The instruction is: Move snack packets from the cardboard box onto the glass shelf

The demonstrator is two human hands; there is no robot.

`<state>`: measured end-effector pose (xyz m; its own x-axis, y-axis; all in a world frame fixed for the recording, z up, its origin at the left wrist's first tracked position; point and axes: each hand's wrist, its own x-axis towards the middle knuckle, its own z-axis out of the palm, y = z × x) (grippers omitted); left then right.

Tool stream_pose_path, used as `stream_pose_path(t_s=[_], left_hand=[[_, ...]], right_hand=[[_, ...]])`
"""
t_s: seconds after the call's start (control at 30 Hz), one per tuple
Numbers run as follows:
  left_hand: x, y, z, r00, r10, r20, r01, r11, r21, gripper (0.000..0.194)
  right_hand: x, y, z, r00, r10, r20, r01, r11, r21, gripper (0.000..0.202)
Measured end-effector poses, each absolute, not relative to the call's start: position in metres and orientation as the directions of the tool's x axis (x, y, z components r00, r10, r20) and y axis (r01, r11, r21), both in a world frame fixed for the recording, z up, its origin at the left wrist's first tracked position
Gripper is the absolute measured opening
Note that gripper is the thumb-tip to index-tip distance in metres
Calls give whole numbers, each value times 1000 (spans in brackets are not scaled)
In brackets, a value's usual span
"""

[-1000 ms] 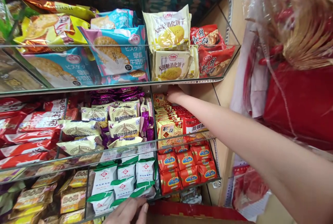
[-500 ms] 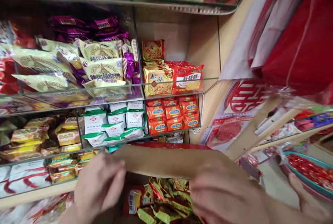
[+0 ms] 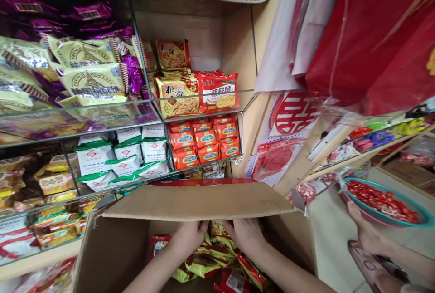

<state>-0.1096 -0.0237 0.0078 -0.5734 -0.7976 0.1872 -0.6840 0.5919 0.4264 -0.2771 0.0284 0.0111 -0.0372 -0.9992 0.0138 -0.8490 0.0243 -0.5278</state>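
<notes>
An open cardboard box (image 3: 112, 243) stands in front of me, its far flap raised. Inside lie yellow-green and red snack packets (image 3: 214, 256). My left hand (image 3: 190, 238) reaches into the box from the left, over the packets. My right hand (image 3: 246, 238) reaches in from the right, its fingers turned towards the left hand. A yellow packet (image 3: 217, 228) shows between the two hands, close to both. The flap and the backs of the hands hide most of the fingers, so their grip does not show.
Beyond the box, glass-fronted shelves hold walnut biscuit packets (image 3: 178, 98), orange-red packets (image 3: 207, 141) and white-green packets (image 3: 125, 161). Red bags (image 3: 370, 43) hang at upper right. Another person's hand (image 3: 360, 227) is beside a teal basin (image 3: 421, 216) of red-wrapped pieces.
Both hands have left the raised far flap and moved down into the box, closer together. The view has shifted right, showing more of the box and basin.
</notes>
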Motion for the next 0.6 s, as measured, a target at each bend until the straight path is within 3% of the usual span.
stream_pose_path(t_s=[0.13,0.27,0.37,0.47,0.53,0.6], left_hand=[[-104,-12,25,-633,-749,197,-598,634,490,25],[-92,8,46,-661,-706,254,-478,657,584,27],[-95,30,55,-417,-850,321,-394,487,779,28],[-109,48,64,-133,-977,168,-164,189,968,34],[-118,52,74,-62,-995,79,-30,81,996,38],[-124,49,85,-26,-997,74,-4,74,997,36]], right_hand=[[-276,40,21,64,-996,69,-769,-93,-632,29],[-274,61,43,164,-957,239,-532,-289,-796,26],[-266,73,57,-5,-975,222,-272,-213,-939,21],[-254,75,66,-216,-972,95,31,-104,-994,26],[-246,73,70,-319,-947,27,155,-81,-985,29],[-240,69,72,-389,-921,-18,207,-68,-976,32]])
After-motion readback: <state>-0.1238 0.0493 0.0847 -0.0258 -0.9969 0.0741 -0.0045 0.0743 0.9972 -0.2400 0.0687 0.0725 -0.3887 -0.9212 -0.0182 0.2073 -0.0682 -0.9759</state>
